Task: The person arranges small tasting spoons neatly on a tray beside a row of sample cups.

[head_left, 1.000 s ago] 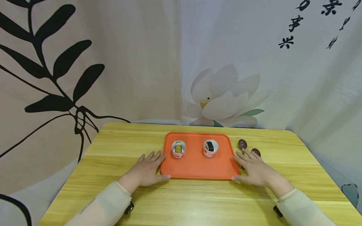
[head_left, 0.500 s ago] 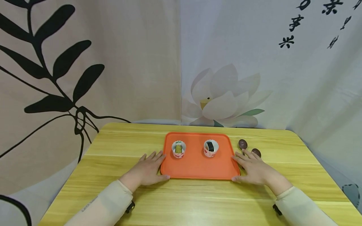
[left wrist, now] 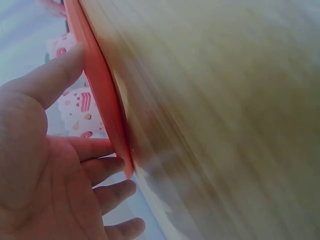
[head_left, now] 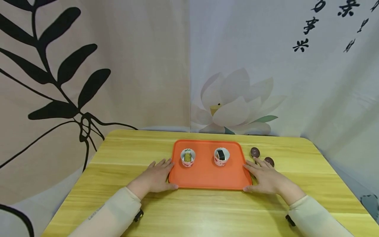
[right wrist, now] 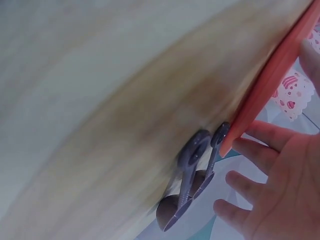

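An orange tray (head_left: 210, 179) lies on the table between both hands. My left hand (head_left: 155, 177) is at its left side, fingers spread and fairly straight, thumb at the near left corner. At the opposite side, my right hand (head_left: 265, 177) touches the rim the same way, with its thumb at the near right corner. Two paper baking cups with red prints stand on the tray. The left cup (head_left: 188, 163) contains a yellow-green piece (head_left: 188, 157); the right cup (head_left: 220, 162) contains a black-and-white piece (head_left: 220, 155). In the left wrist view, the thumb and fingertips (left wrist: 118, 163) meet the tray's edge.
Two dark brown round-bowled spoons, a far spoon (head_left: 255, 152) and a near spoon (head_left: 269, 161), lie right of the tray, partly beneath my right hand in the head view. Their handles end in loops. The wooden table (head_left: 207, 214) backs onto a printed curtain (head_left: 148, 65).
Both hands keep their places at the tray's sides, and the cups stay put. Only the head view has shifted very slightly.
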Tool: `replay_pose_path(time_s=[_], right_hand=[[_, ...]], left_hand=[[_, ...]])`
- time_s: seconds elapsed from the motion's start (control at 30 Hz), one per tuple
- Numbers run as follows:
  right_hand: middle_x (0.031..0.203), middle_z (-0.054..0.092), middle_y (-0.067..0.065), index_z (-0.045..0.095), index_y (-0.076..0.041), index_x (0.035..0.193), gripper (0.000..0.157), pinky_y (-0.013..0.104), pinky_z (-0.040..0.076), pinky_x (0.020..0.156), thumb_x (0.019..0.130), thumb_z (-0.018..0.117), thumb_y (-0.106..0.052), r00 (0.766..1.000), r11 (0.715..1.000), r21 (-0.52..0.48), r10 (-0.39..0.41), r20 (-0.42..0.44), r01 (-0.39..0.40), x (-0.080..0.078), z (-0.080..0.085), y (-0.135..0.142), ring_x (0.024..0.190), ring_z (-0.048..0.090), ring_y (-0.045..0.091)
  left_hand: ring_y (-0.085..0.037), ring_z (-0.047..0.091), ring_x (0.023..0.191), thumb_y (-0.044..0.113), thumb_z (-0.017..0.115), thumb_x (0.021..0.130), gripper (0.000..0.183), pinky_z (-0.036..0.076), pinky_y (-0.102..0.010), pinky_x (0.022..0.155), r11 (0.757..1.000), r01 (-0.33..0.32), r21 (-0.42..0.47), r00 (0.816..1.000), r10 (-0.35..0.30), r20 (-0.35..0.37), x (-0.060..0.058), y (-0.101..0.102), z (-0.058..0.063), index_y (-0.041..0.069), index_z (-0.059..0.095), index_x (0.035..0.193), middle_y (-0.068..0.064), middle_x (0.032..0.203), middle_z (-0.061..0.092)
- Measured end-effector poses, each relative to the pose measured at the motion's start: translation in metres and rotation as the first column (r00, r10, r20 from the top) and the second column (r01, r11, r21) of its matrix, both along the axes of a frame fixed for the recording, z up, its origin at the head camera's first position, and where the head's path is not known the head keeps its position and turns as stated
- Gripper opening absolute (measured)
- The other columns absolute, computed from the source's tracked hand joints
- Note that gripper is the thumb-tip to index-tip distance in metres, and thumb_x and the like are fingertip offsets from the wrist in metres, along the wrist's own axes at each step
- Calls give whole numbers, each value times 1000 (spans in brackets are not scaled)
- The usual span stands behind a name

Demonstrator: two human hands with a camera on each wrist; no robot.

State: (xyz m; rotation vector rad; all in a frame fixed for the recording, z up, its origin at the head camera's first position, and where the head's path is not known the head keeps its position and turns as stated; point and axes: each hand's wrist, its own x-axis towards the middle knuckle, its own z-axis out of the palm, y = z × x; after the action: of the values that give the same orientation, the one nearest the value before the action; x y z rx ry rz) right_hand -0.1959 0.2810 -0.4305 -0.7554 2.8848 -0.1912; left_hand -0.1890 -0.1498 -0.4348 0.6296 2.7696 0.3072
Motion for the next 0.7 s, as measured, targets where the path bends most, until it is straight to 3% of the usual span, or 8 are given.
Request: replay_pose_path(time_s=[0.23, 0.7], right_hand=[[154, 42, 19, 49, -5, 148, 93, 70, 20, 111, 82, 68, -67, 1000, 1000, -14, -10, 15, 10, 1, 1, -1, 145, 22, 49], [155, 41, 17, 48, -7, 149, 95, 74, 20, 108, 80, 71, -67, 997, 999, -7, -43, 57, 44, -2, 1, -3, 146, 20, 48]], left_hand=[[-42, 22, 149, 57, 71, 86, 97, 15, -65, 116, 999, -27, 30, 999, 26, 23, 0, 2, 4, 0, 33, 155, -17, 162, 27], [-42, 23, 148, 58, 71, 86, 96, 16, -64, 116, 999, -27, -45, 999, 28, 26, -1, 9, 10, 0, 36, 154, -17, 161, 29]])
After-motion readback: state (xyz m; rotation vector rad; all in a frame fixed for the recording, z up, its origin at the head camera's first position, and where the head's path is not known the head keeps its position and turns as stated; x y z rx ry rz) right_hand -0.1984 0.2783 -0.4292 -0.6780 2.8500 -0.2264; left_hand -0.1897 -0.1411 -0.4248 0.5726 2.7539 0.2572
